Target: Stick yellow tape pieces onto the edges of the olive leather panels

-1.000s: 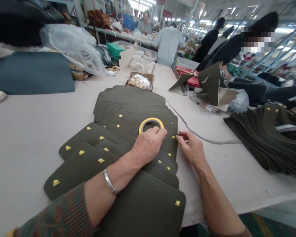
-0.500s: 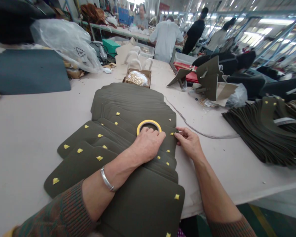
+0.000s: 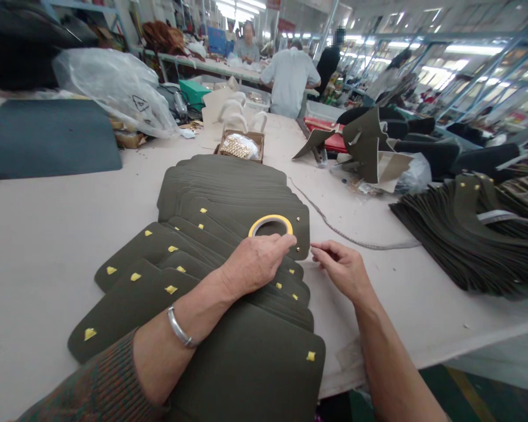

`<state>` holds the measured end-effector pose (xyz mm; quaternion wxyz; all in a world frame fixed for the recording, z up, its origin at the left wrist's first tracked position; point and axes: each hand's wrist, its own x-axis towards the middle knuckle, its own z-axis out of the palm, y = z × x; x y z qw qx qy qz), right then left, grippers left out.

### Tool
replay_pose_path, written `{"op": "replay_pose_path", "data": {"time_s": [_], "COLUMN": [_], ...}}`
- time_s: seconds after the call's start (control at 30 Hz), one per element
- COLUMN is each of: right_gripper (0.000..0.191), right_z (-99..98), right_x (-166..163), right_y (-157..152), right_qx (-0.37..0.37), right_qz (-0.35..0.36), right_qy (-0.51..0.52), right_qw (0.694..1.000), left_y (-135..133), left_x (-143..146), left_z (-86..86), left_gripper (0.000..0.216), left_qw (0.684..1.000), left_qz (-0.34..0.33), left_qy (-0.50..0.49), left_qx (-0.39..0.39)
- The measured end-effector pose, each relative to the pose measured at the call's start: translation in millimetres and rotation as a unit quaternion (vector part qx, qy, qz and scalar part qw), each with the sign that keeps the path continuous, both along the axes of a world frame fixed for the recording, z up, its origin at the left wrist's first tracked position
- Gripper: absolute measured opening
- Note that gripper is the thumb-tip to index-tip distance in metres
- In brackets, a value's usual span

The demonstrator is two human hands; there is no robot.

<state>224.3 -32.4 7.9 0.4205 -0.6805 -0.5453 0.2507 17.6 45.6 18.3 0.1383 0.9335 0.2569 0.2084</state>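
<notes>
A fanned row of dark olive leather panels (image 3: 229, 199) lies along the white table (image 3: 48, 234), many with small yellow tape patches near their corners. A yellow tape roll (image 3: 270, 225) rests on the panels. My left hand (image 3: 253, 261) lies on the panels with its fingers curled against the near rim of the roll. My right hand (image 3: 341, 268) hovers just off the panels' right edge, thumb and fingers pinched together; what they hold, if anything, is too small to make out.
A small box of gold hardware (image 3: 240, 145) sits beyond the panels. A thin cord (image 3: 347, 237) runs across the table. More olive pieces are stacked at the right (image 3: 466, 234). A plastic bag (image 3: 114, 88) and dark mat (image 3: 48, 135) lie at left. Other people work at far tables.
My right hand has drawn back from the panel's edge by the tape roll to just off the stack. My left hand stays at the roll. The view shifted slightly.
</notes>
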Motion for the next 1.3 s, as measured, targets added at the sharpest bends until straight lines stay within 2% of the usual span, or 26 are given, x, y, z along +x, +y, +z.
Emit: {"op": "replay_pose_path", "data": {"time_s": [0.07, 0.2, 0.3, 0.4, 0.6, 0.77, 0.87, 0.97, 1.07, 1.17, 1.23, 1.3], "right_gripper": [0.023, 0.019, 0.02, 0.019, 0.015, 0.012, 0.013, 0.01, 0.009, 0.015, 0.02, 0.026], "right_z": [3.9, 10.1, 11.7, 10.8, 4.8, -2.2, -2.3, -0.4, -1.9, -6.9, -9.5, -10.4], "right_x": [-5.5, -21.6, -30.3, -34.0, -35.7, -37.5, -41.2, -48.6, -53.9, -46.9, -34.6, -20.3], "right_y": [1.3, 3.8, 6.1, 8.6, 8.9, 9.2, 9.0, 9.5, 15.4, 24.9, 28.4, 27.5], "right_qx": [0.047, 0.115, 0.138, 0.149, 0.171, 0.207, 0.231, 0.183, 0.082, 0.008, -0.026, -0.047], "right_qz": [0.005, 0.082, 0.123, 0.136, 0.118, 0.066, 0.039, -0.001, -0.031, -0.078, -0.119, -0.115], "right_qy": [0.002, -0.068, -0.105, -0.13, -0.185, -0.225, -0.221, -0.145, 0.049, 0.21, 0.26, 0.266], "right_qw": [0.999, 0.988, 0.977, 0.971, 0.96, 0.95, 0.947, 0.972, 0.995, 0.974, 0.958, 0.956], "left_y": [-1.2, -3.3, -4.0, -4.2, -4.3, -3.9, -3.2, -3.7, -7.4, -12.7, -14.1, -12.7], "left_x": [-0.9, -2.6, -2.6, -1.3, 1.0, 2.6, 4.2, 5.6, 6.6, 7.5, 8.0, 8.0], "left_z": [1.0, 3.1, 2.4, 1.3, 3.8, 2.1, 0.3, 0.9, 3.4, 5.0, 4.9, 4.1], "left_gripper": [0.026, 0.041, 0.052, 0.047, 0.032, 0.016, 0.014, 0.015, 0.017, 0.019, 0.018, 0.015], "left_qw": [1.0, 0.999, 1.0, 1.0, 1.0, 1.0, 1.0, 0.998, 0.995, 0.993, 0.993, 0.992], "left_qz": [-0.009, -0.014, -0.001, 0.012, 0.005, -0.007, 0.009, 0.042, 0.066, 0.061, 0.061, 0.082], "left_qy": [-0.027, -0.048, -0.029, -0.012, -0.004, -0.008, -0.004, 0.011, 0.009, -0.014, -0.015, 0.017], "left_qx": [-0.007, -0.015, -0.011, -0.001, -0.001, -0.006, 0.001, 0.033, 0.072, 0.098, 0.105, 0.099]}}
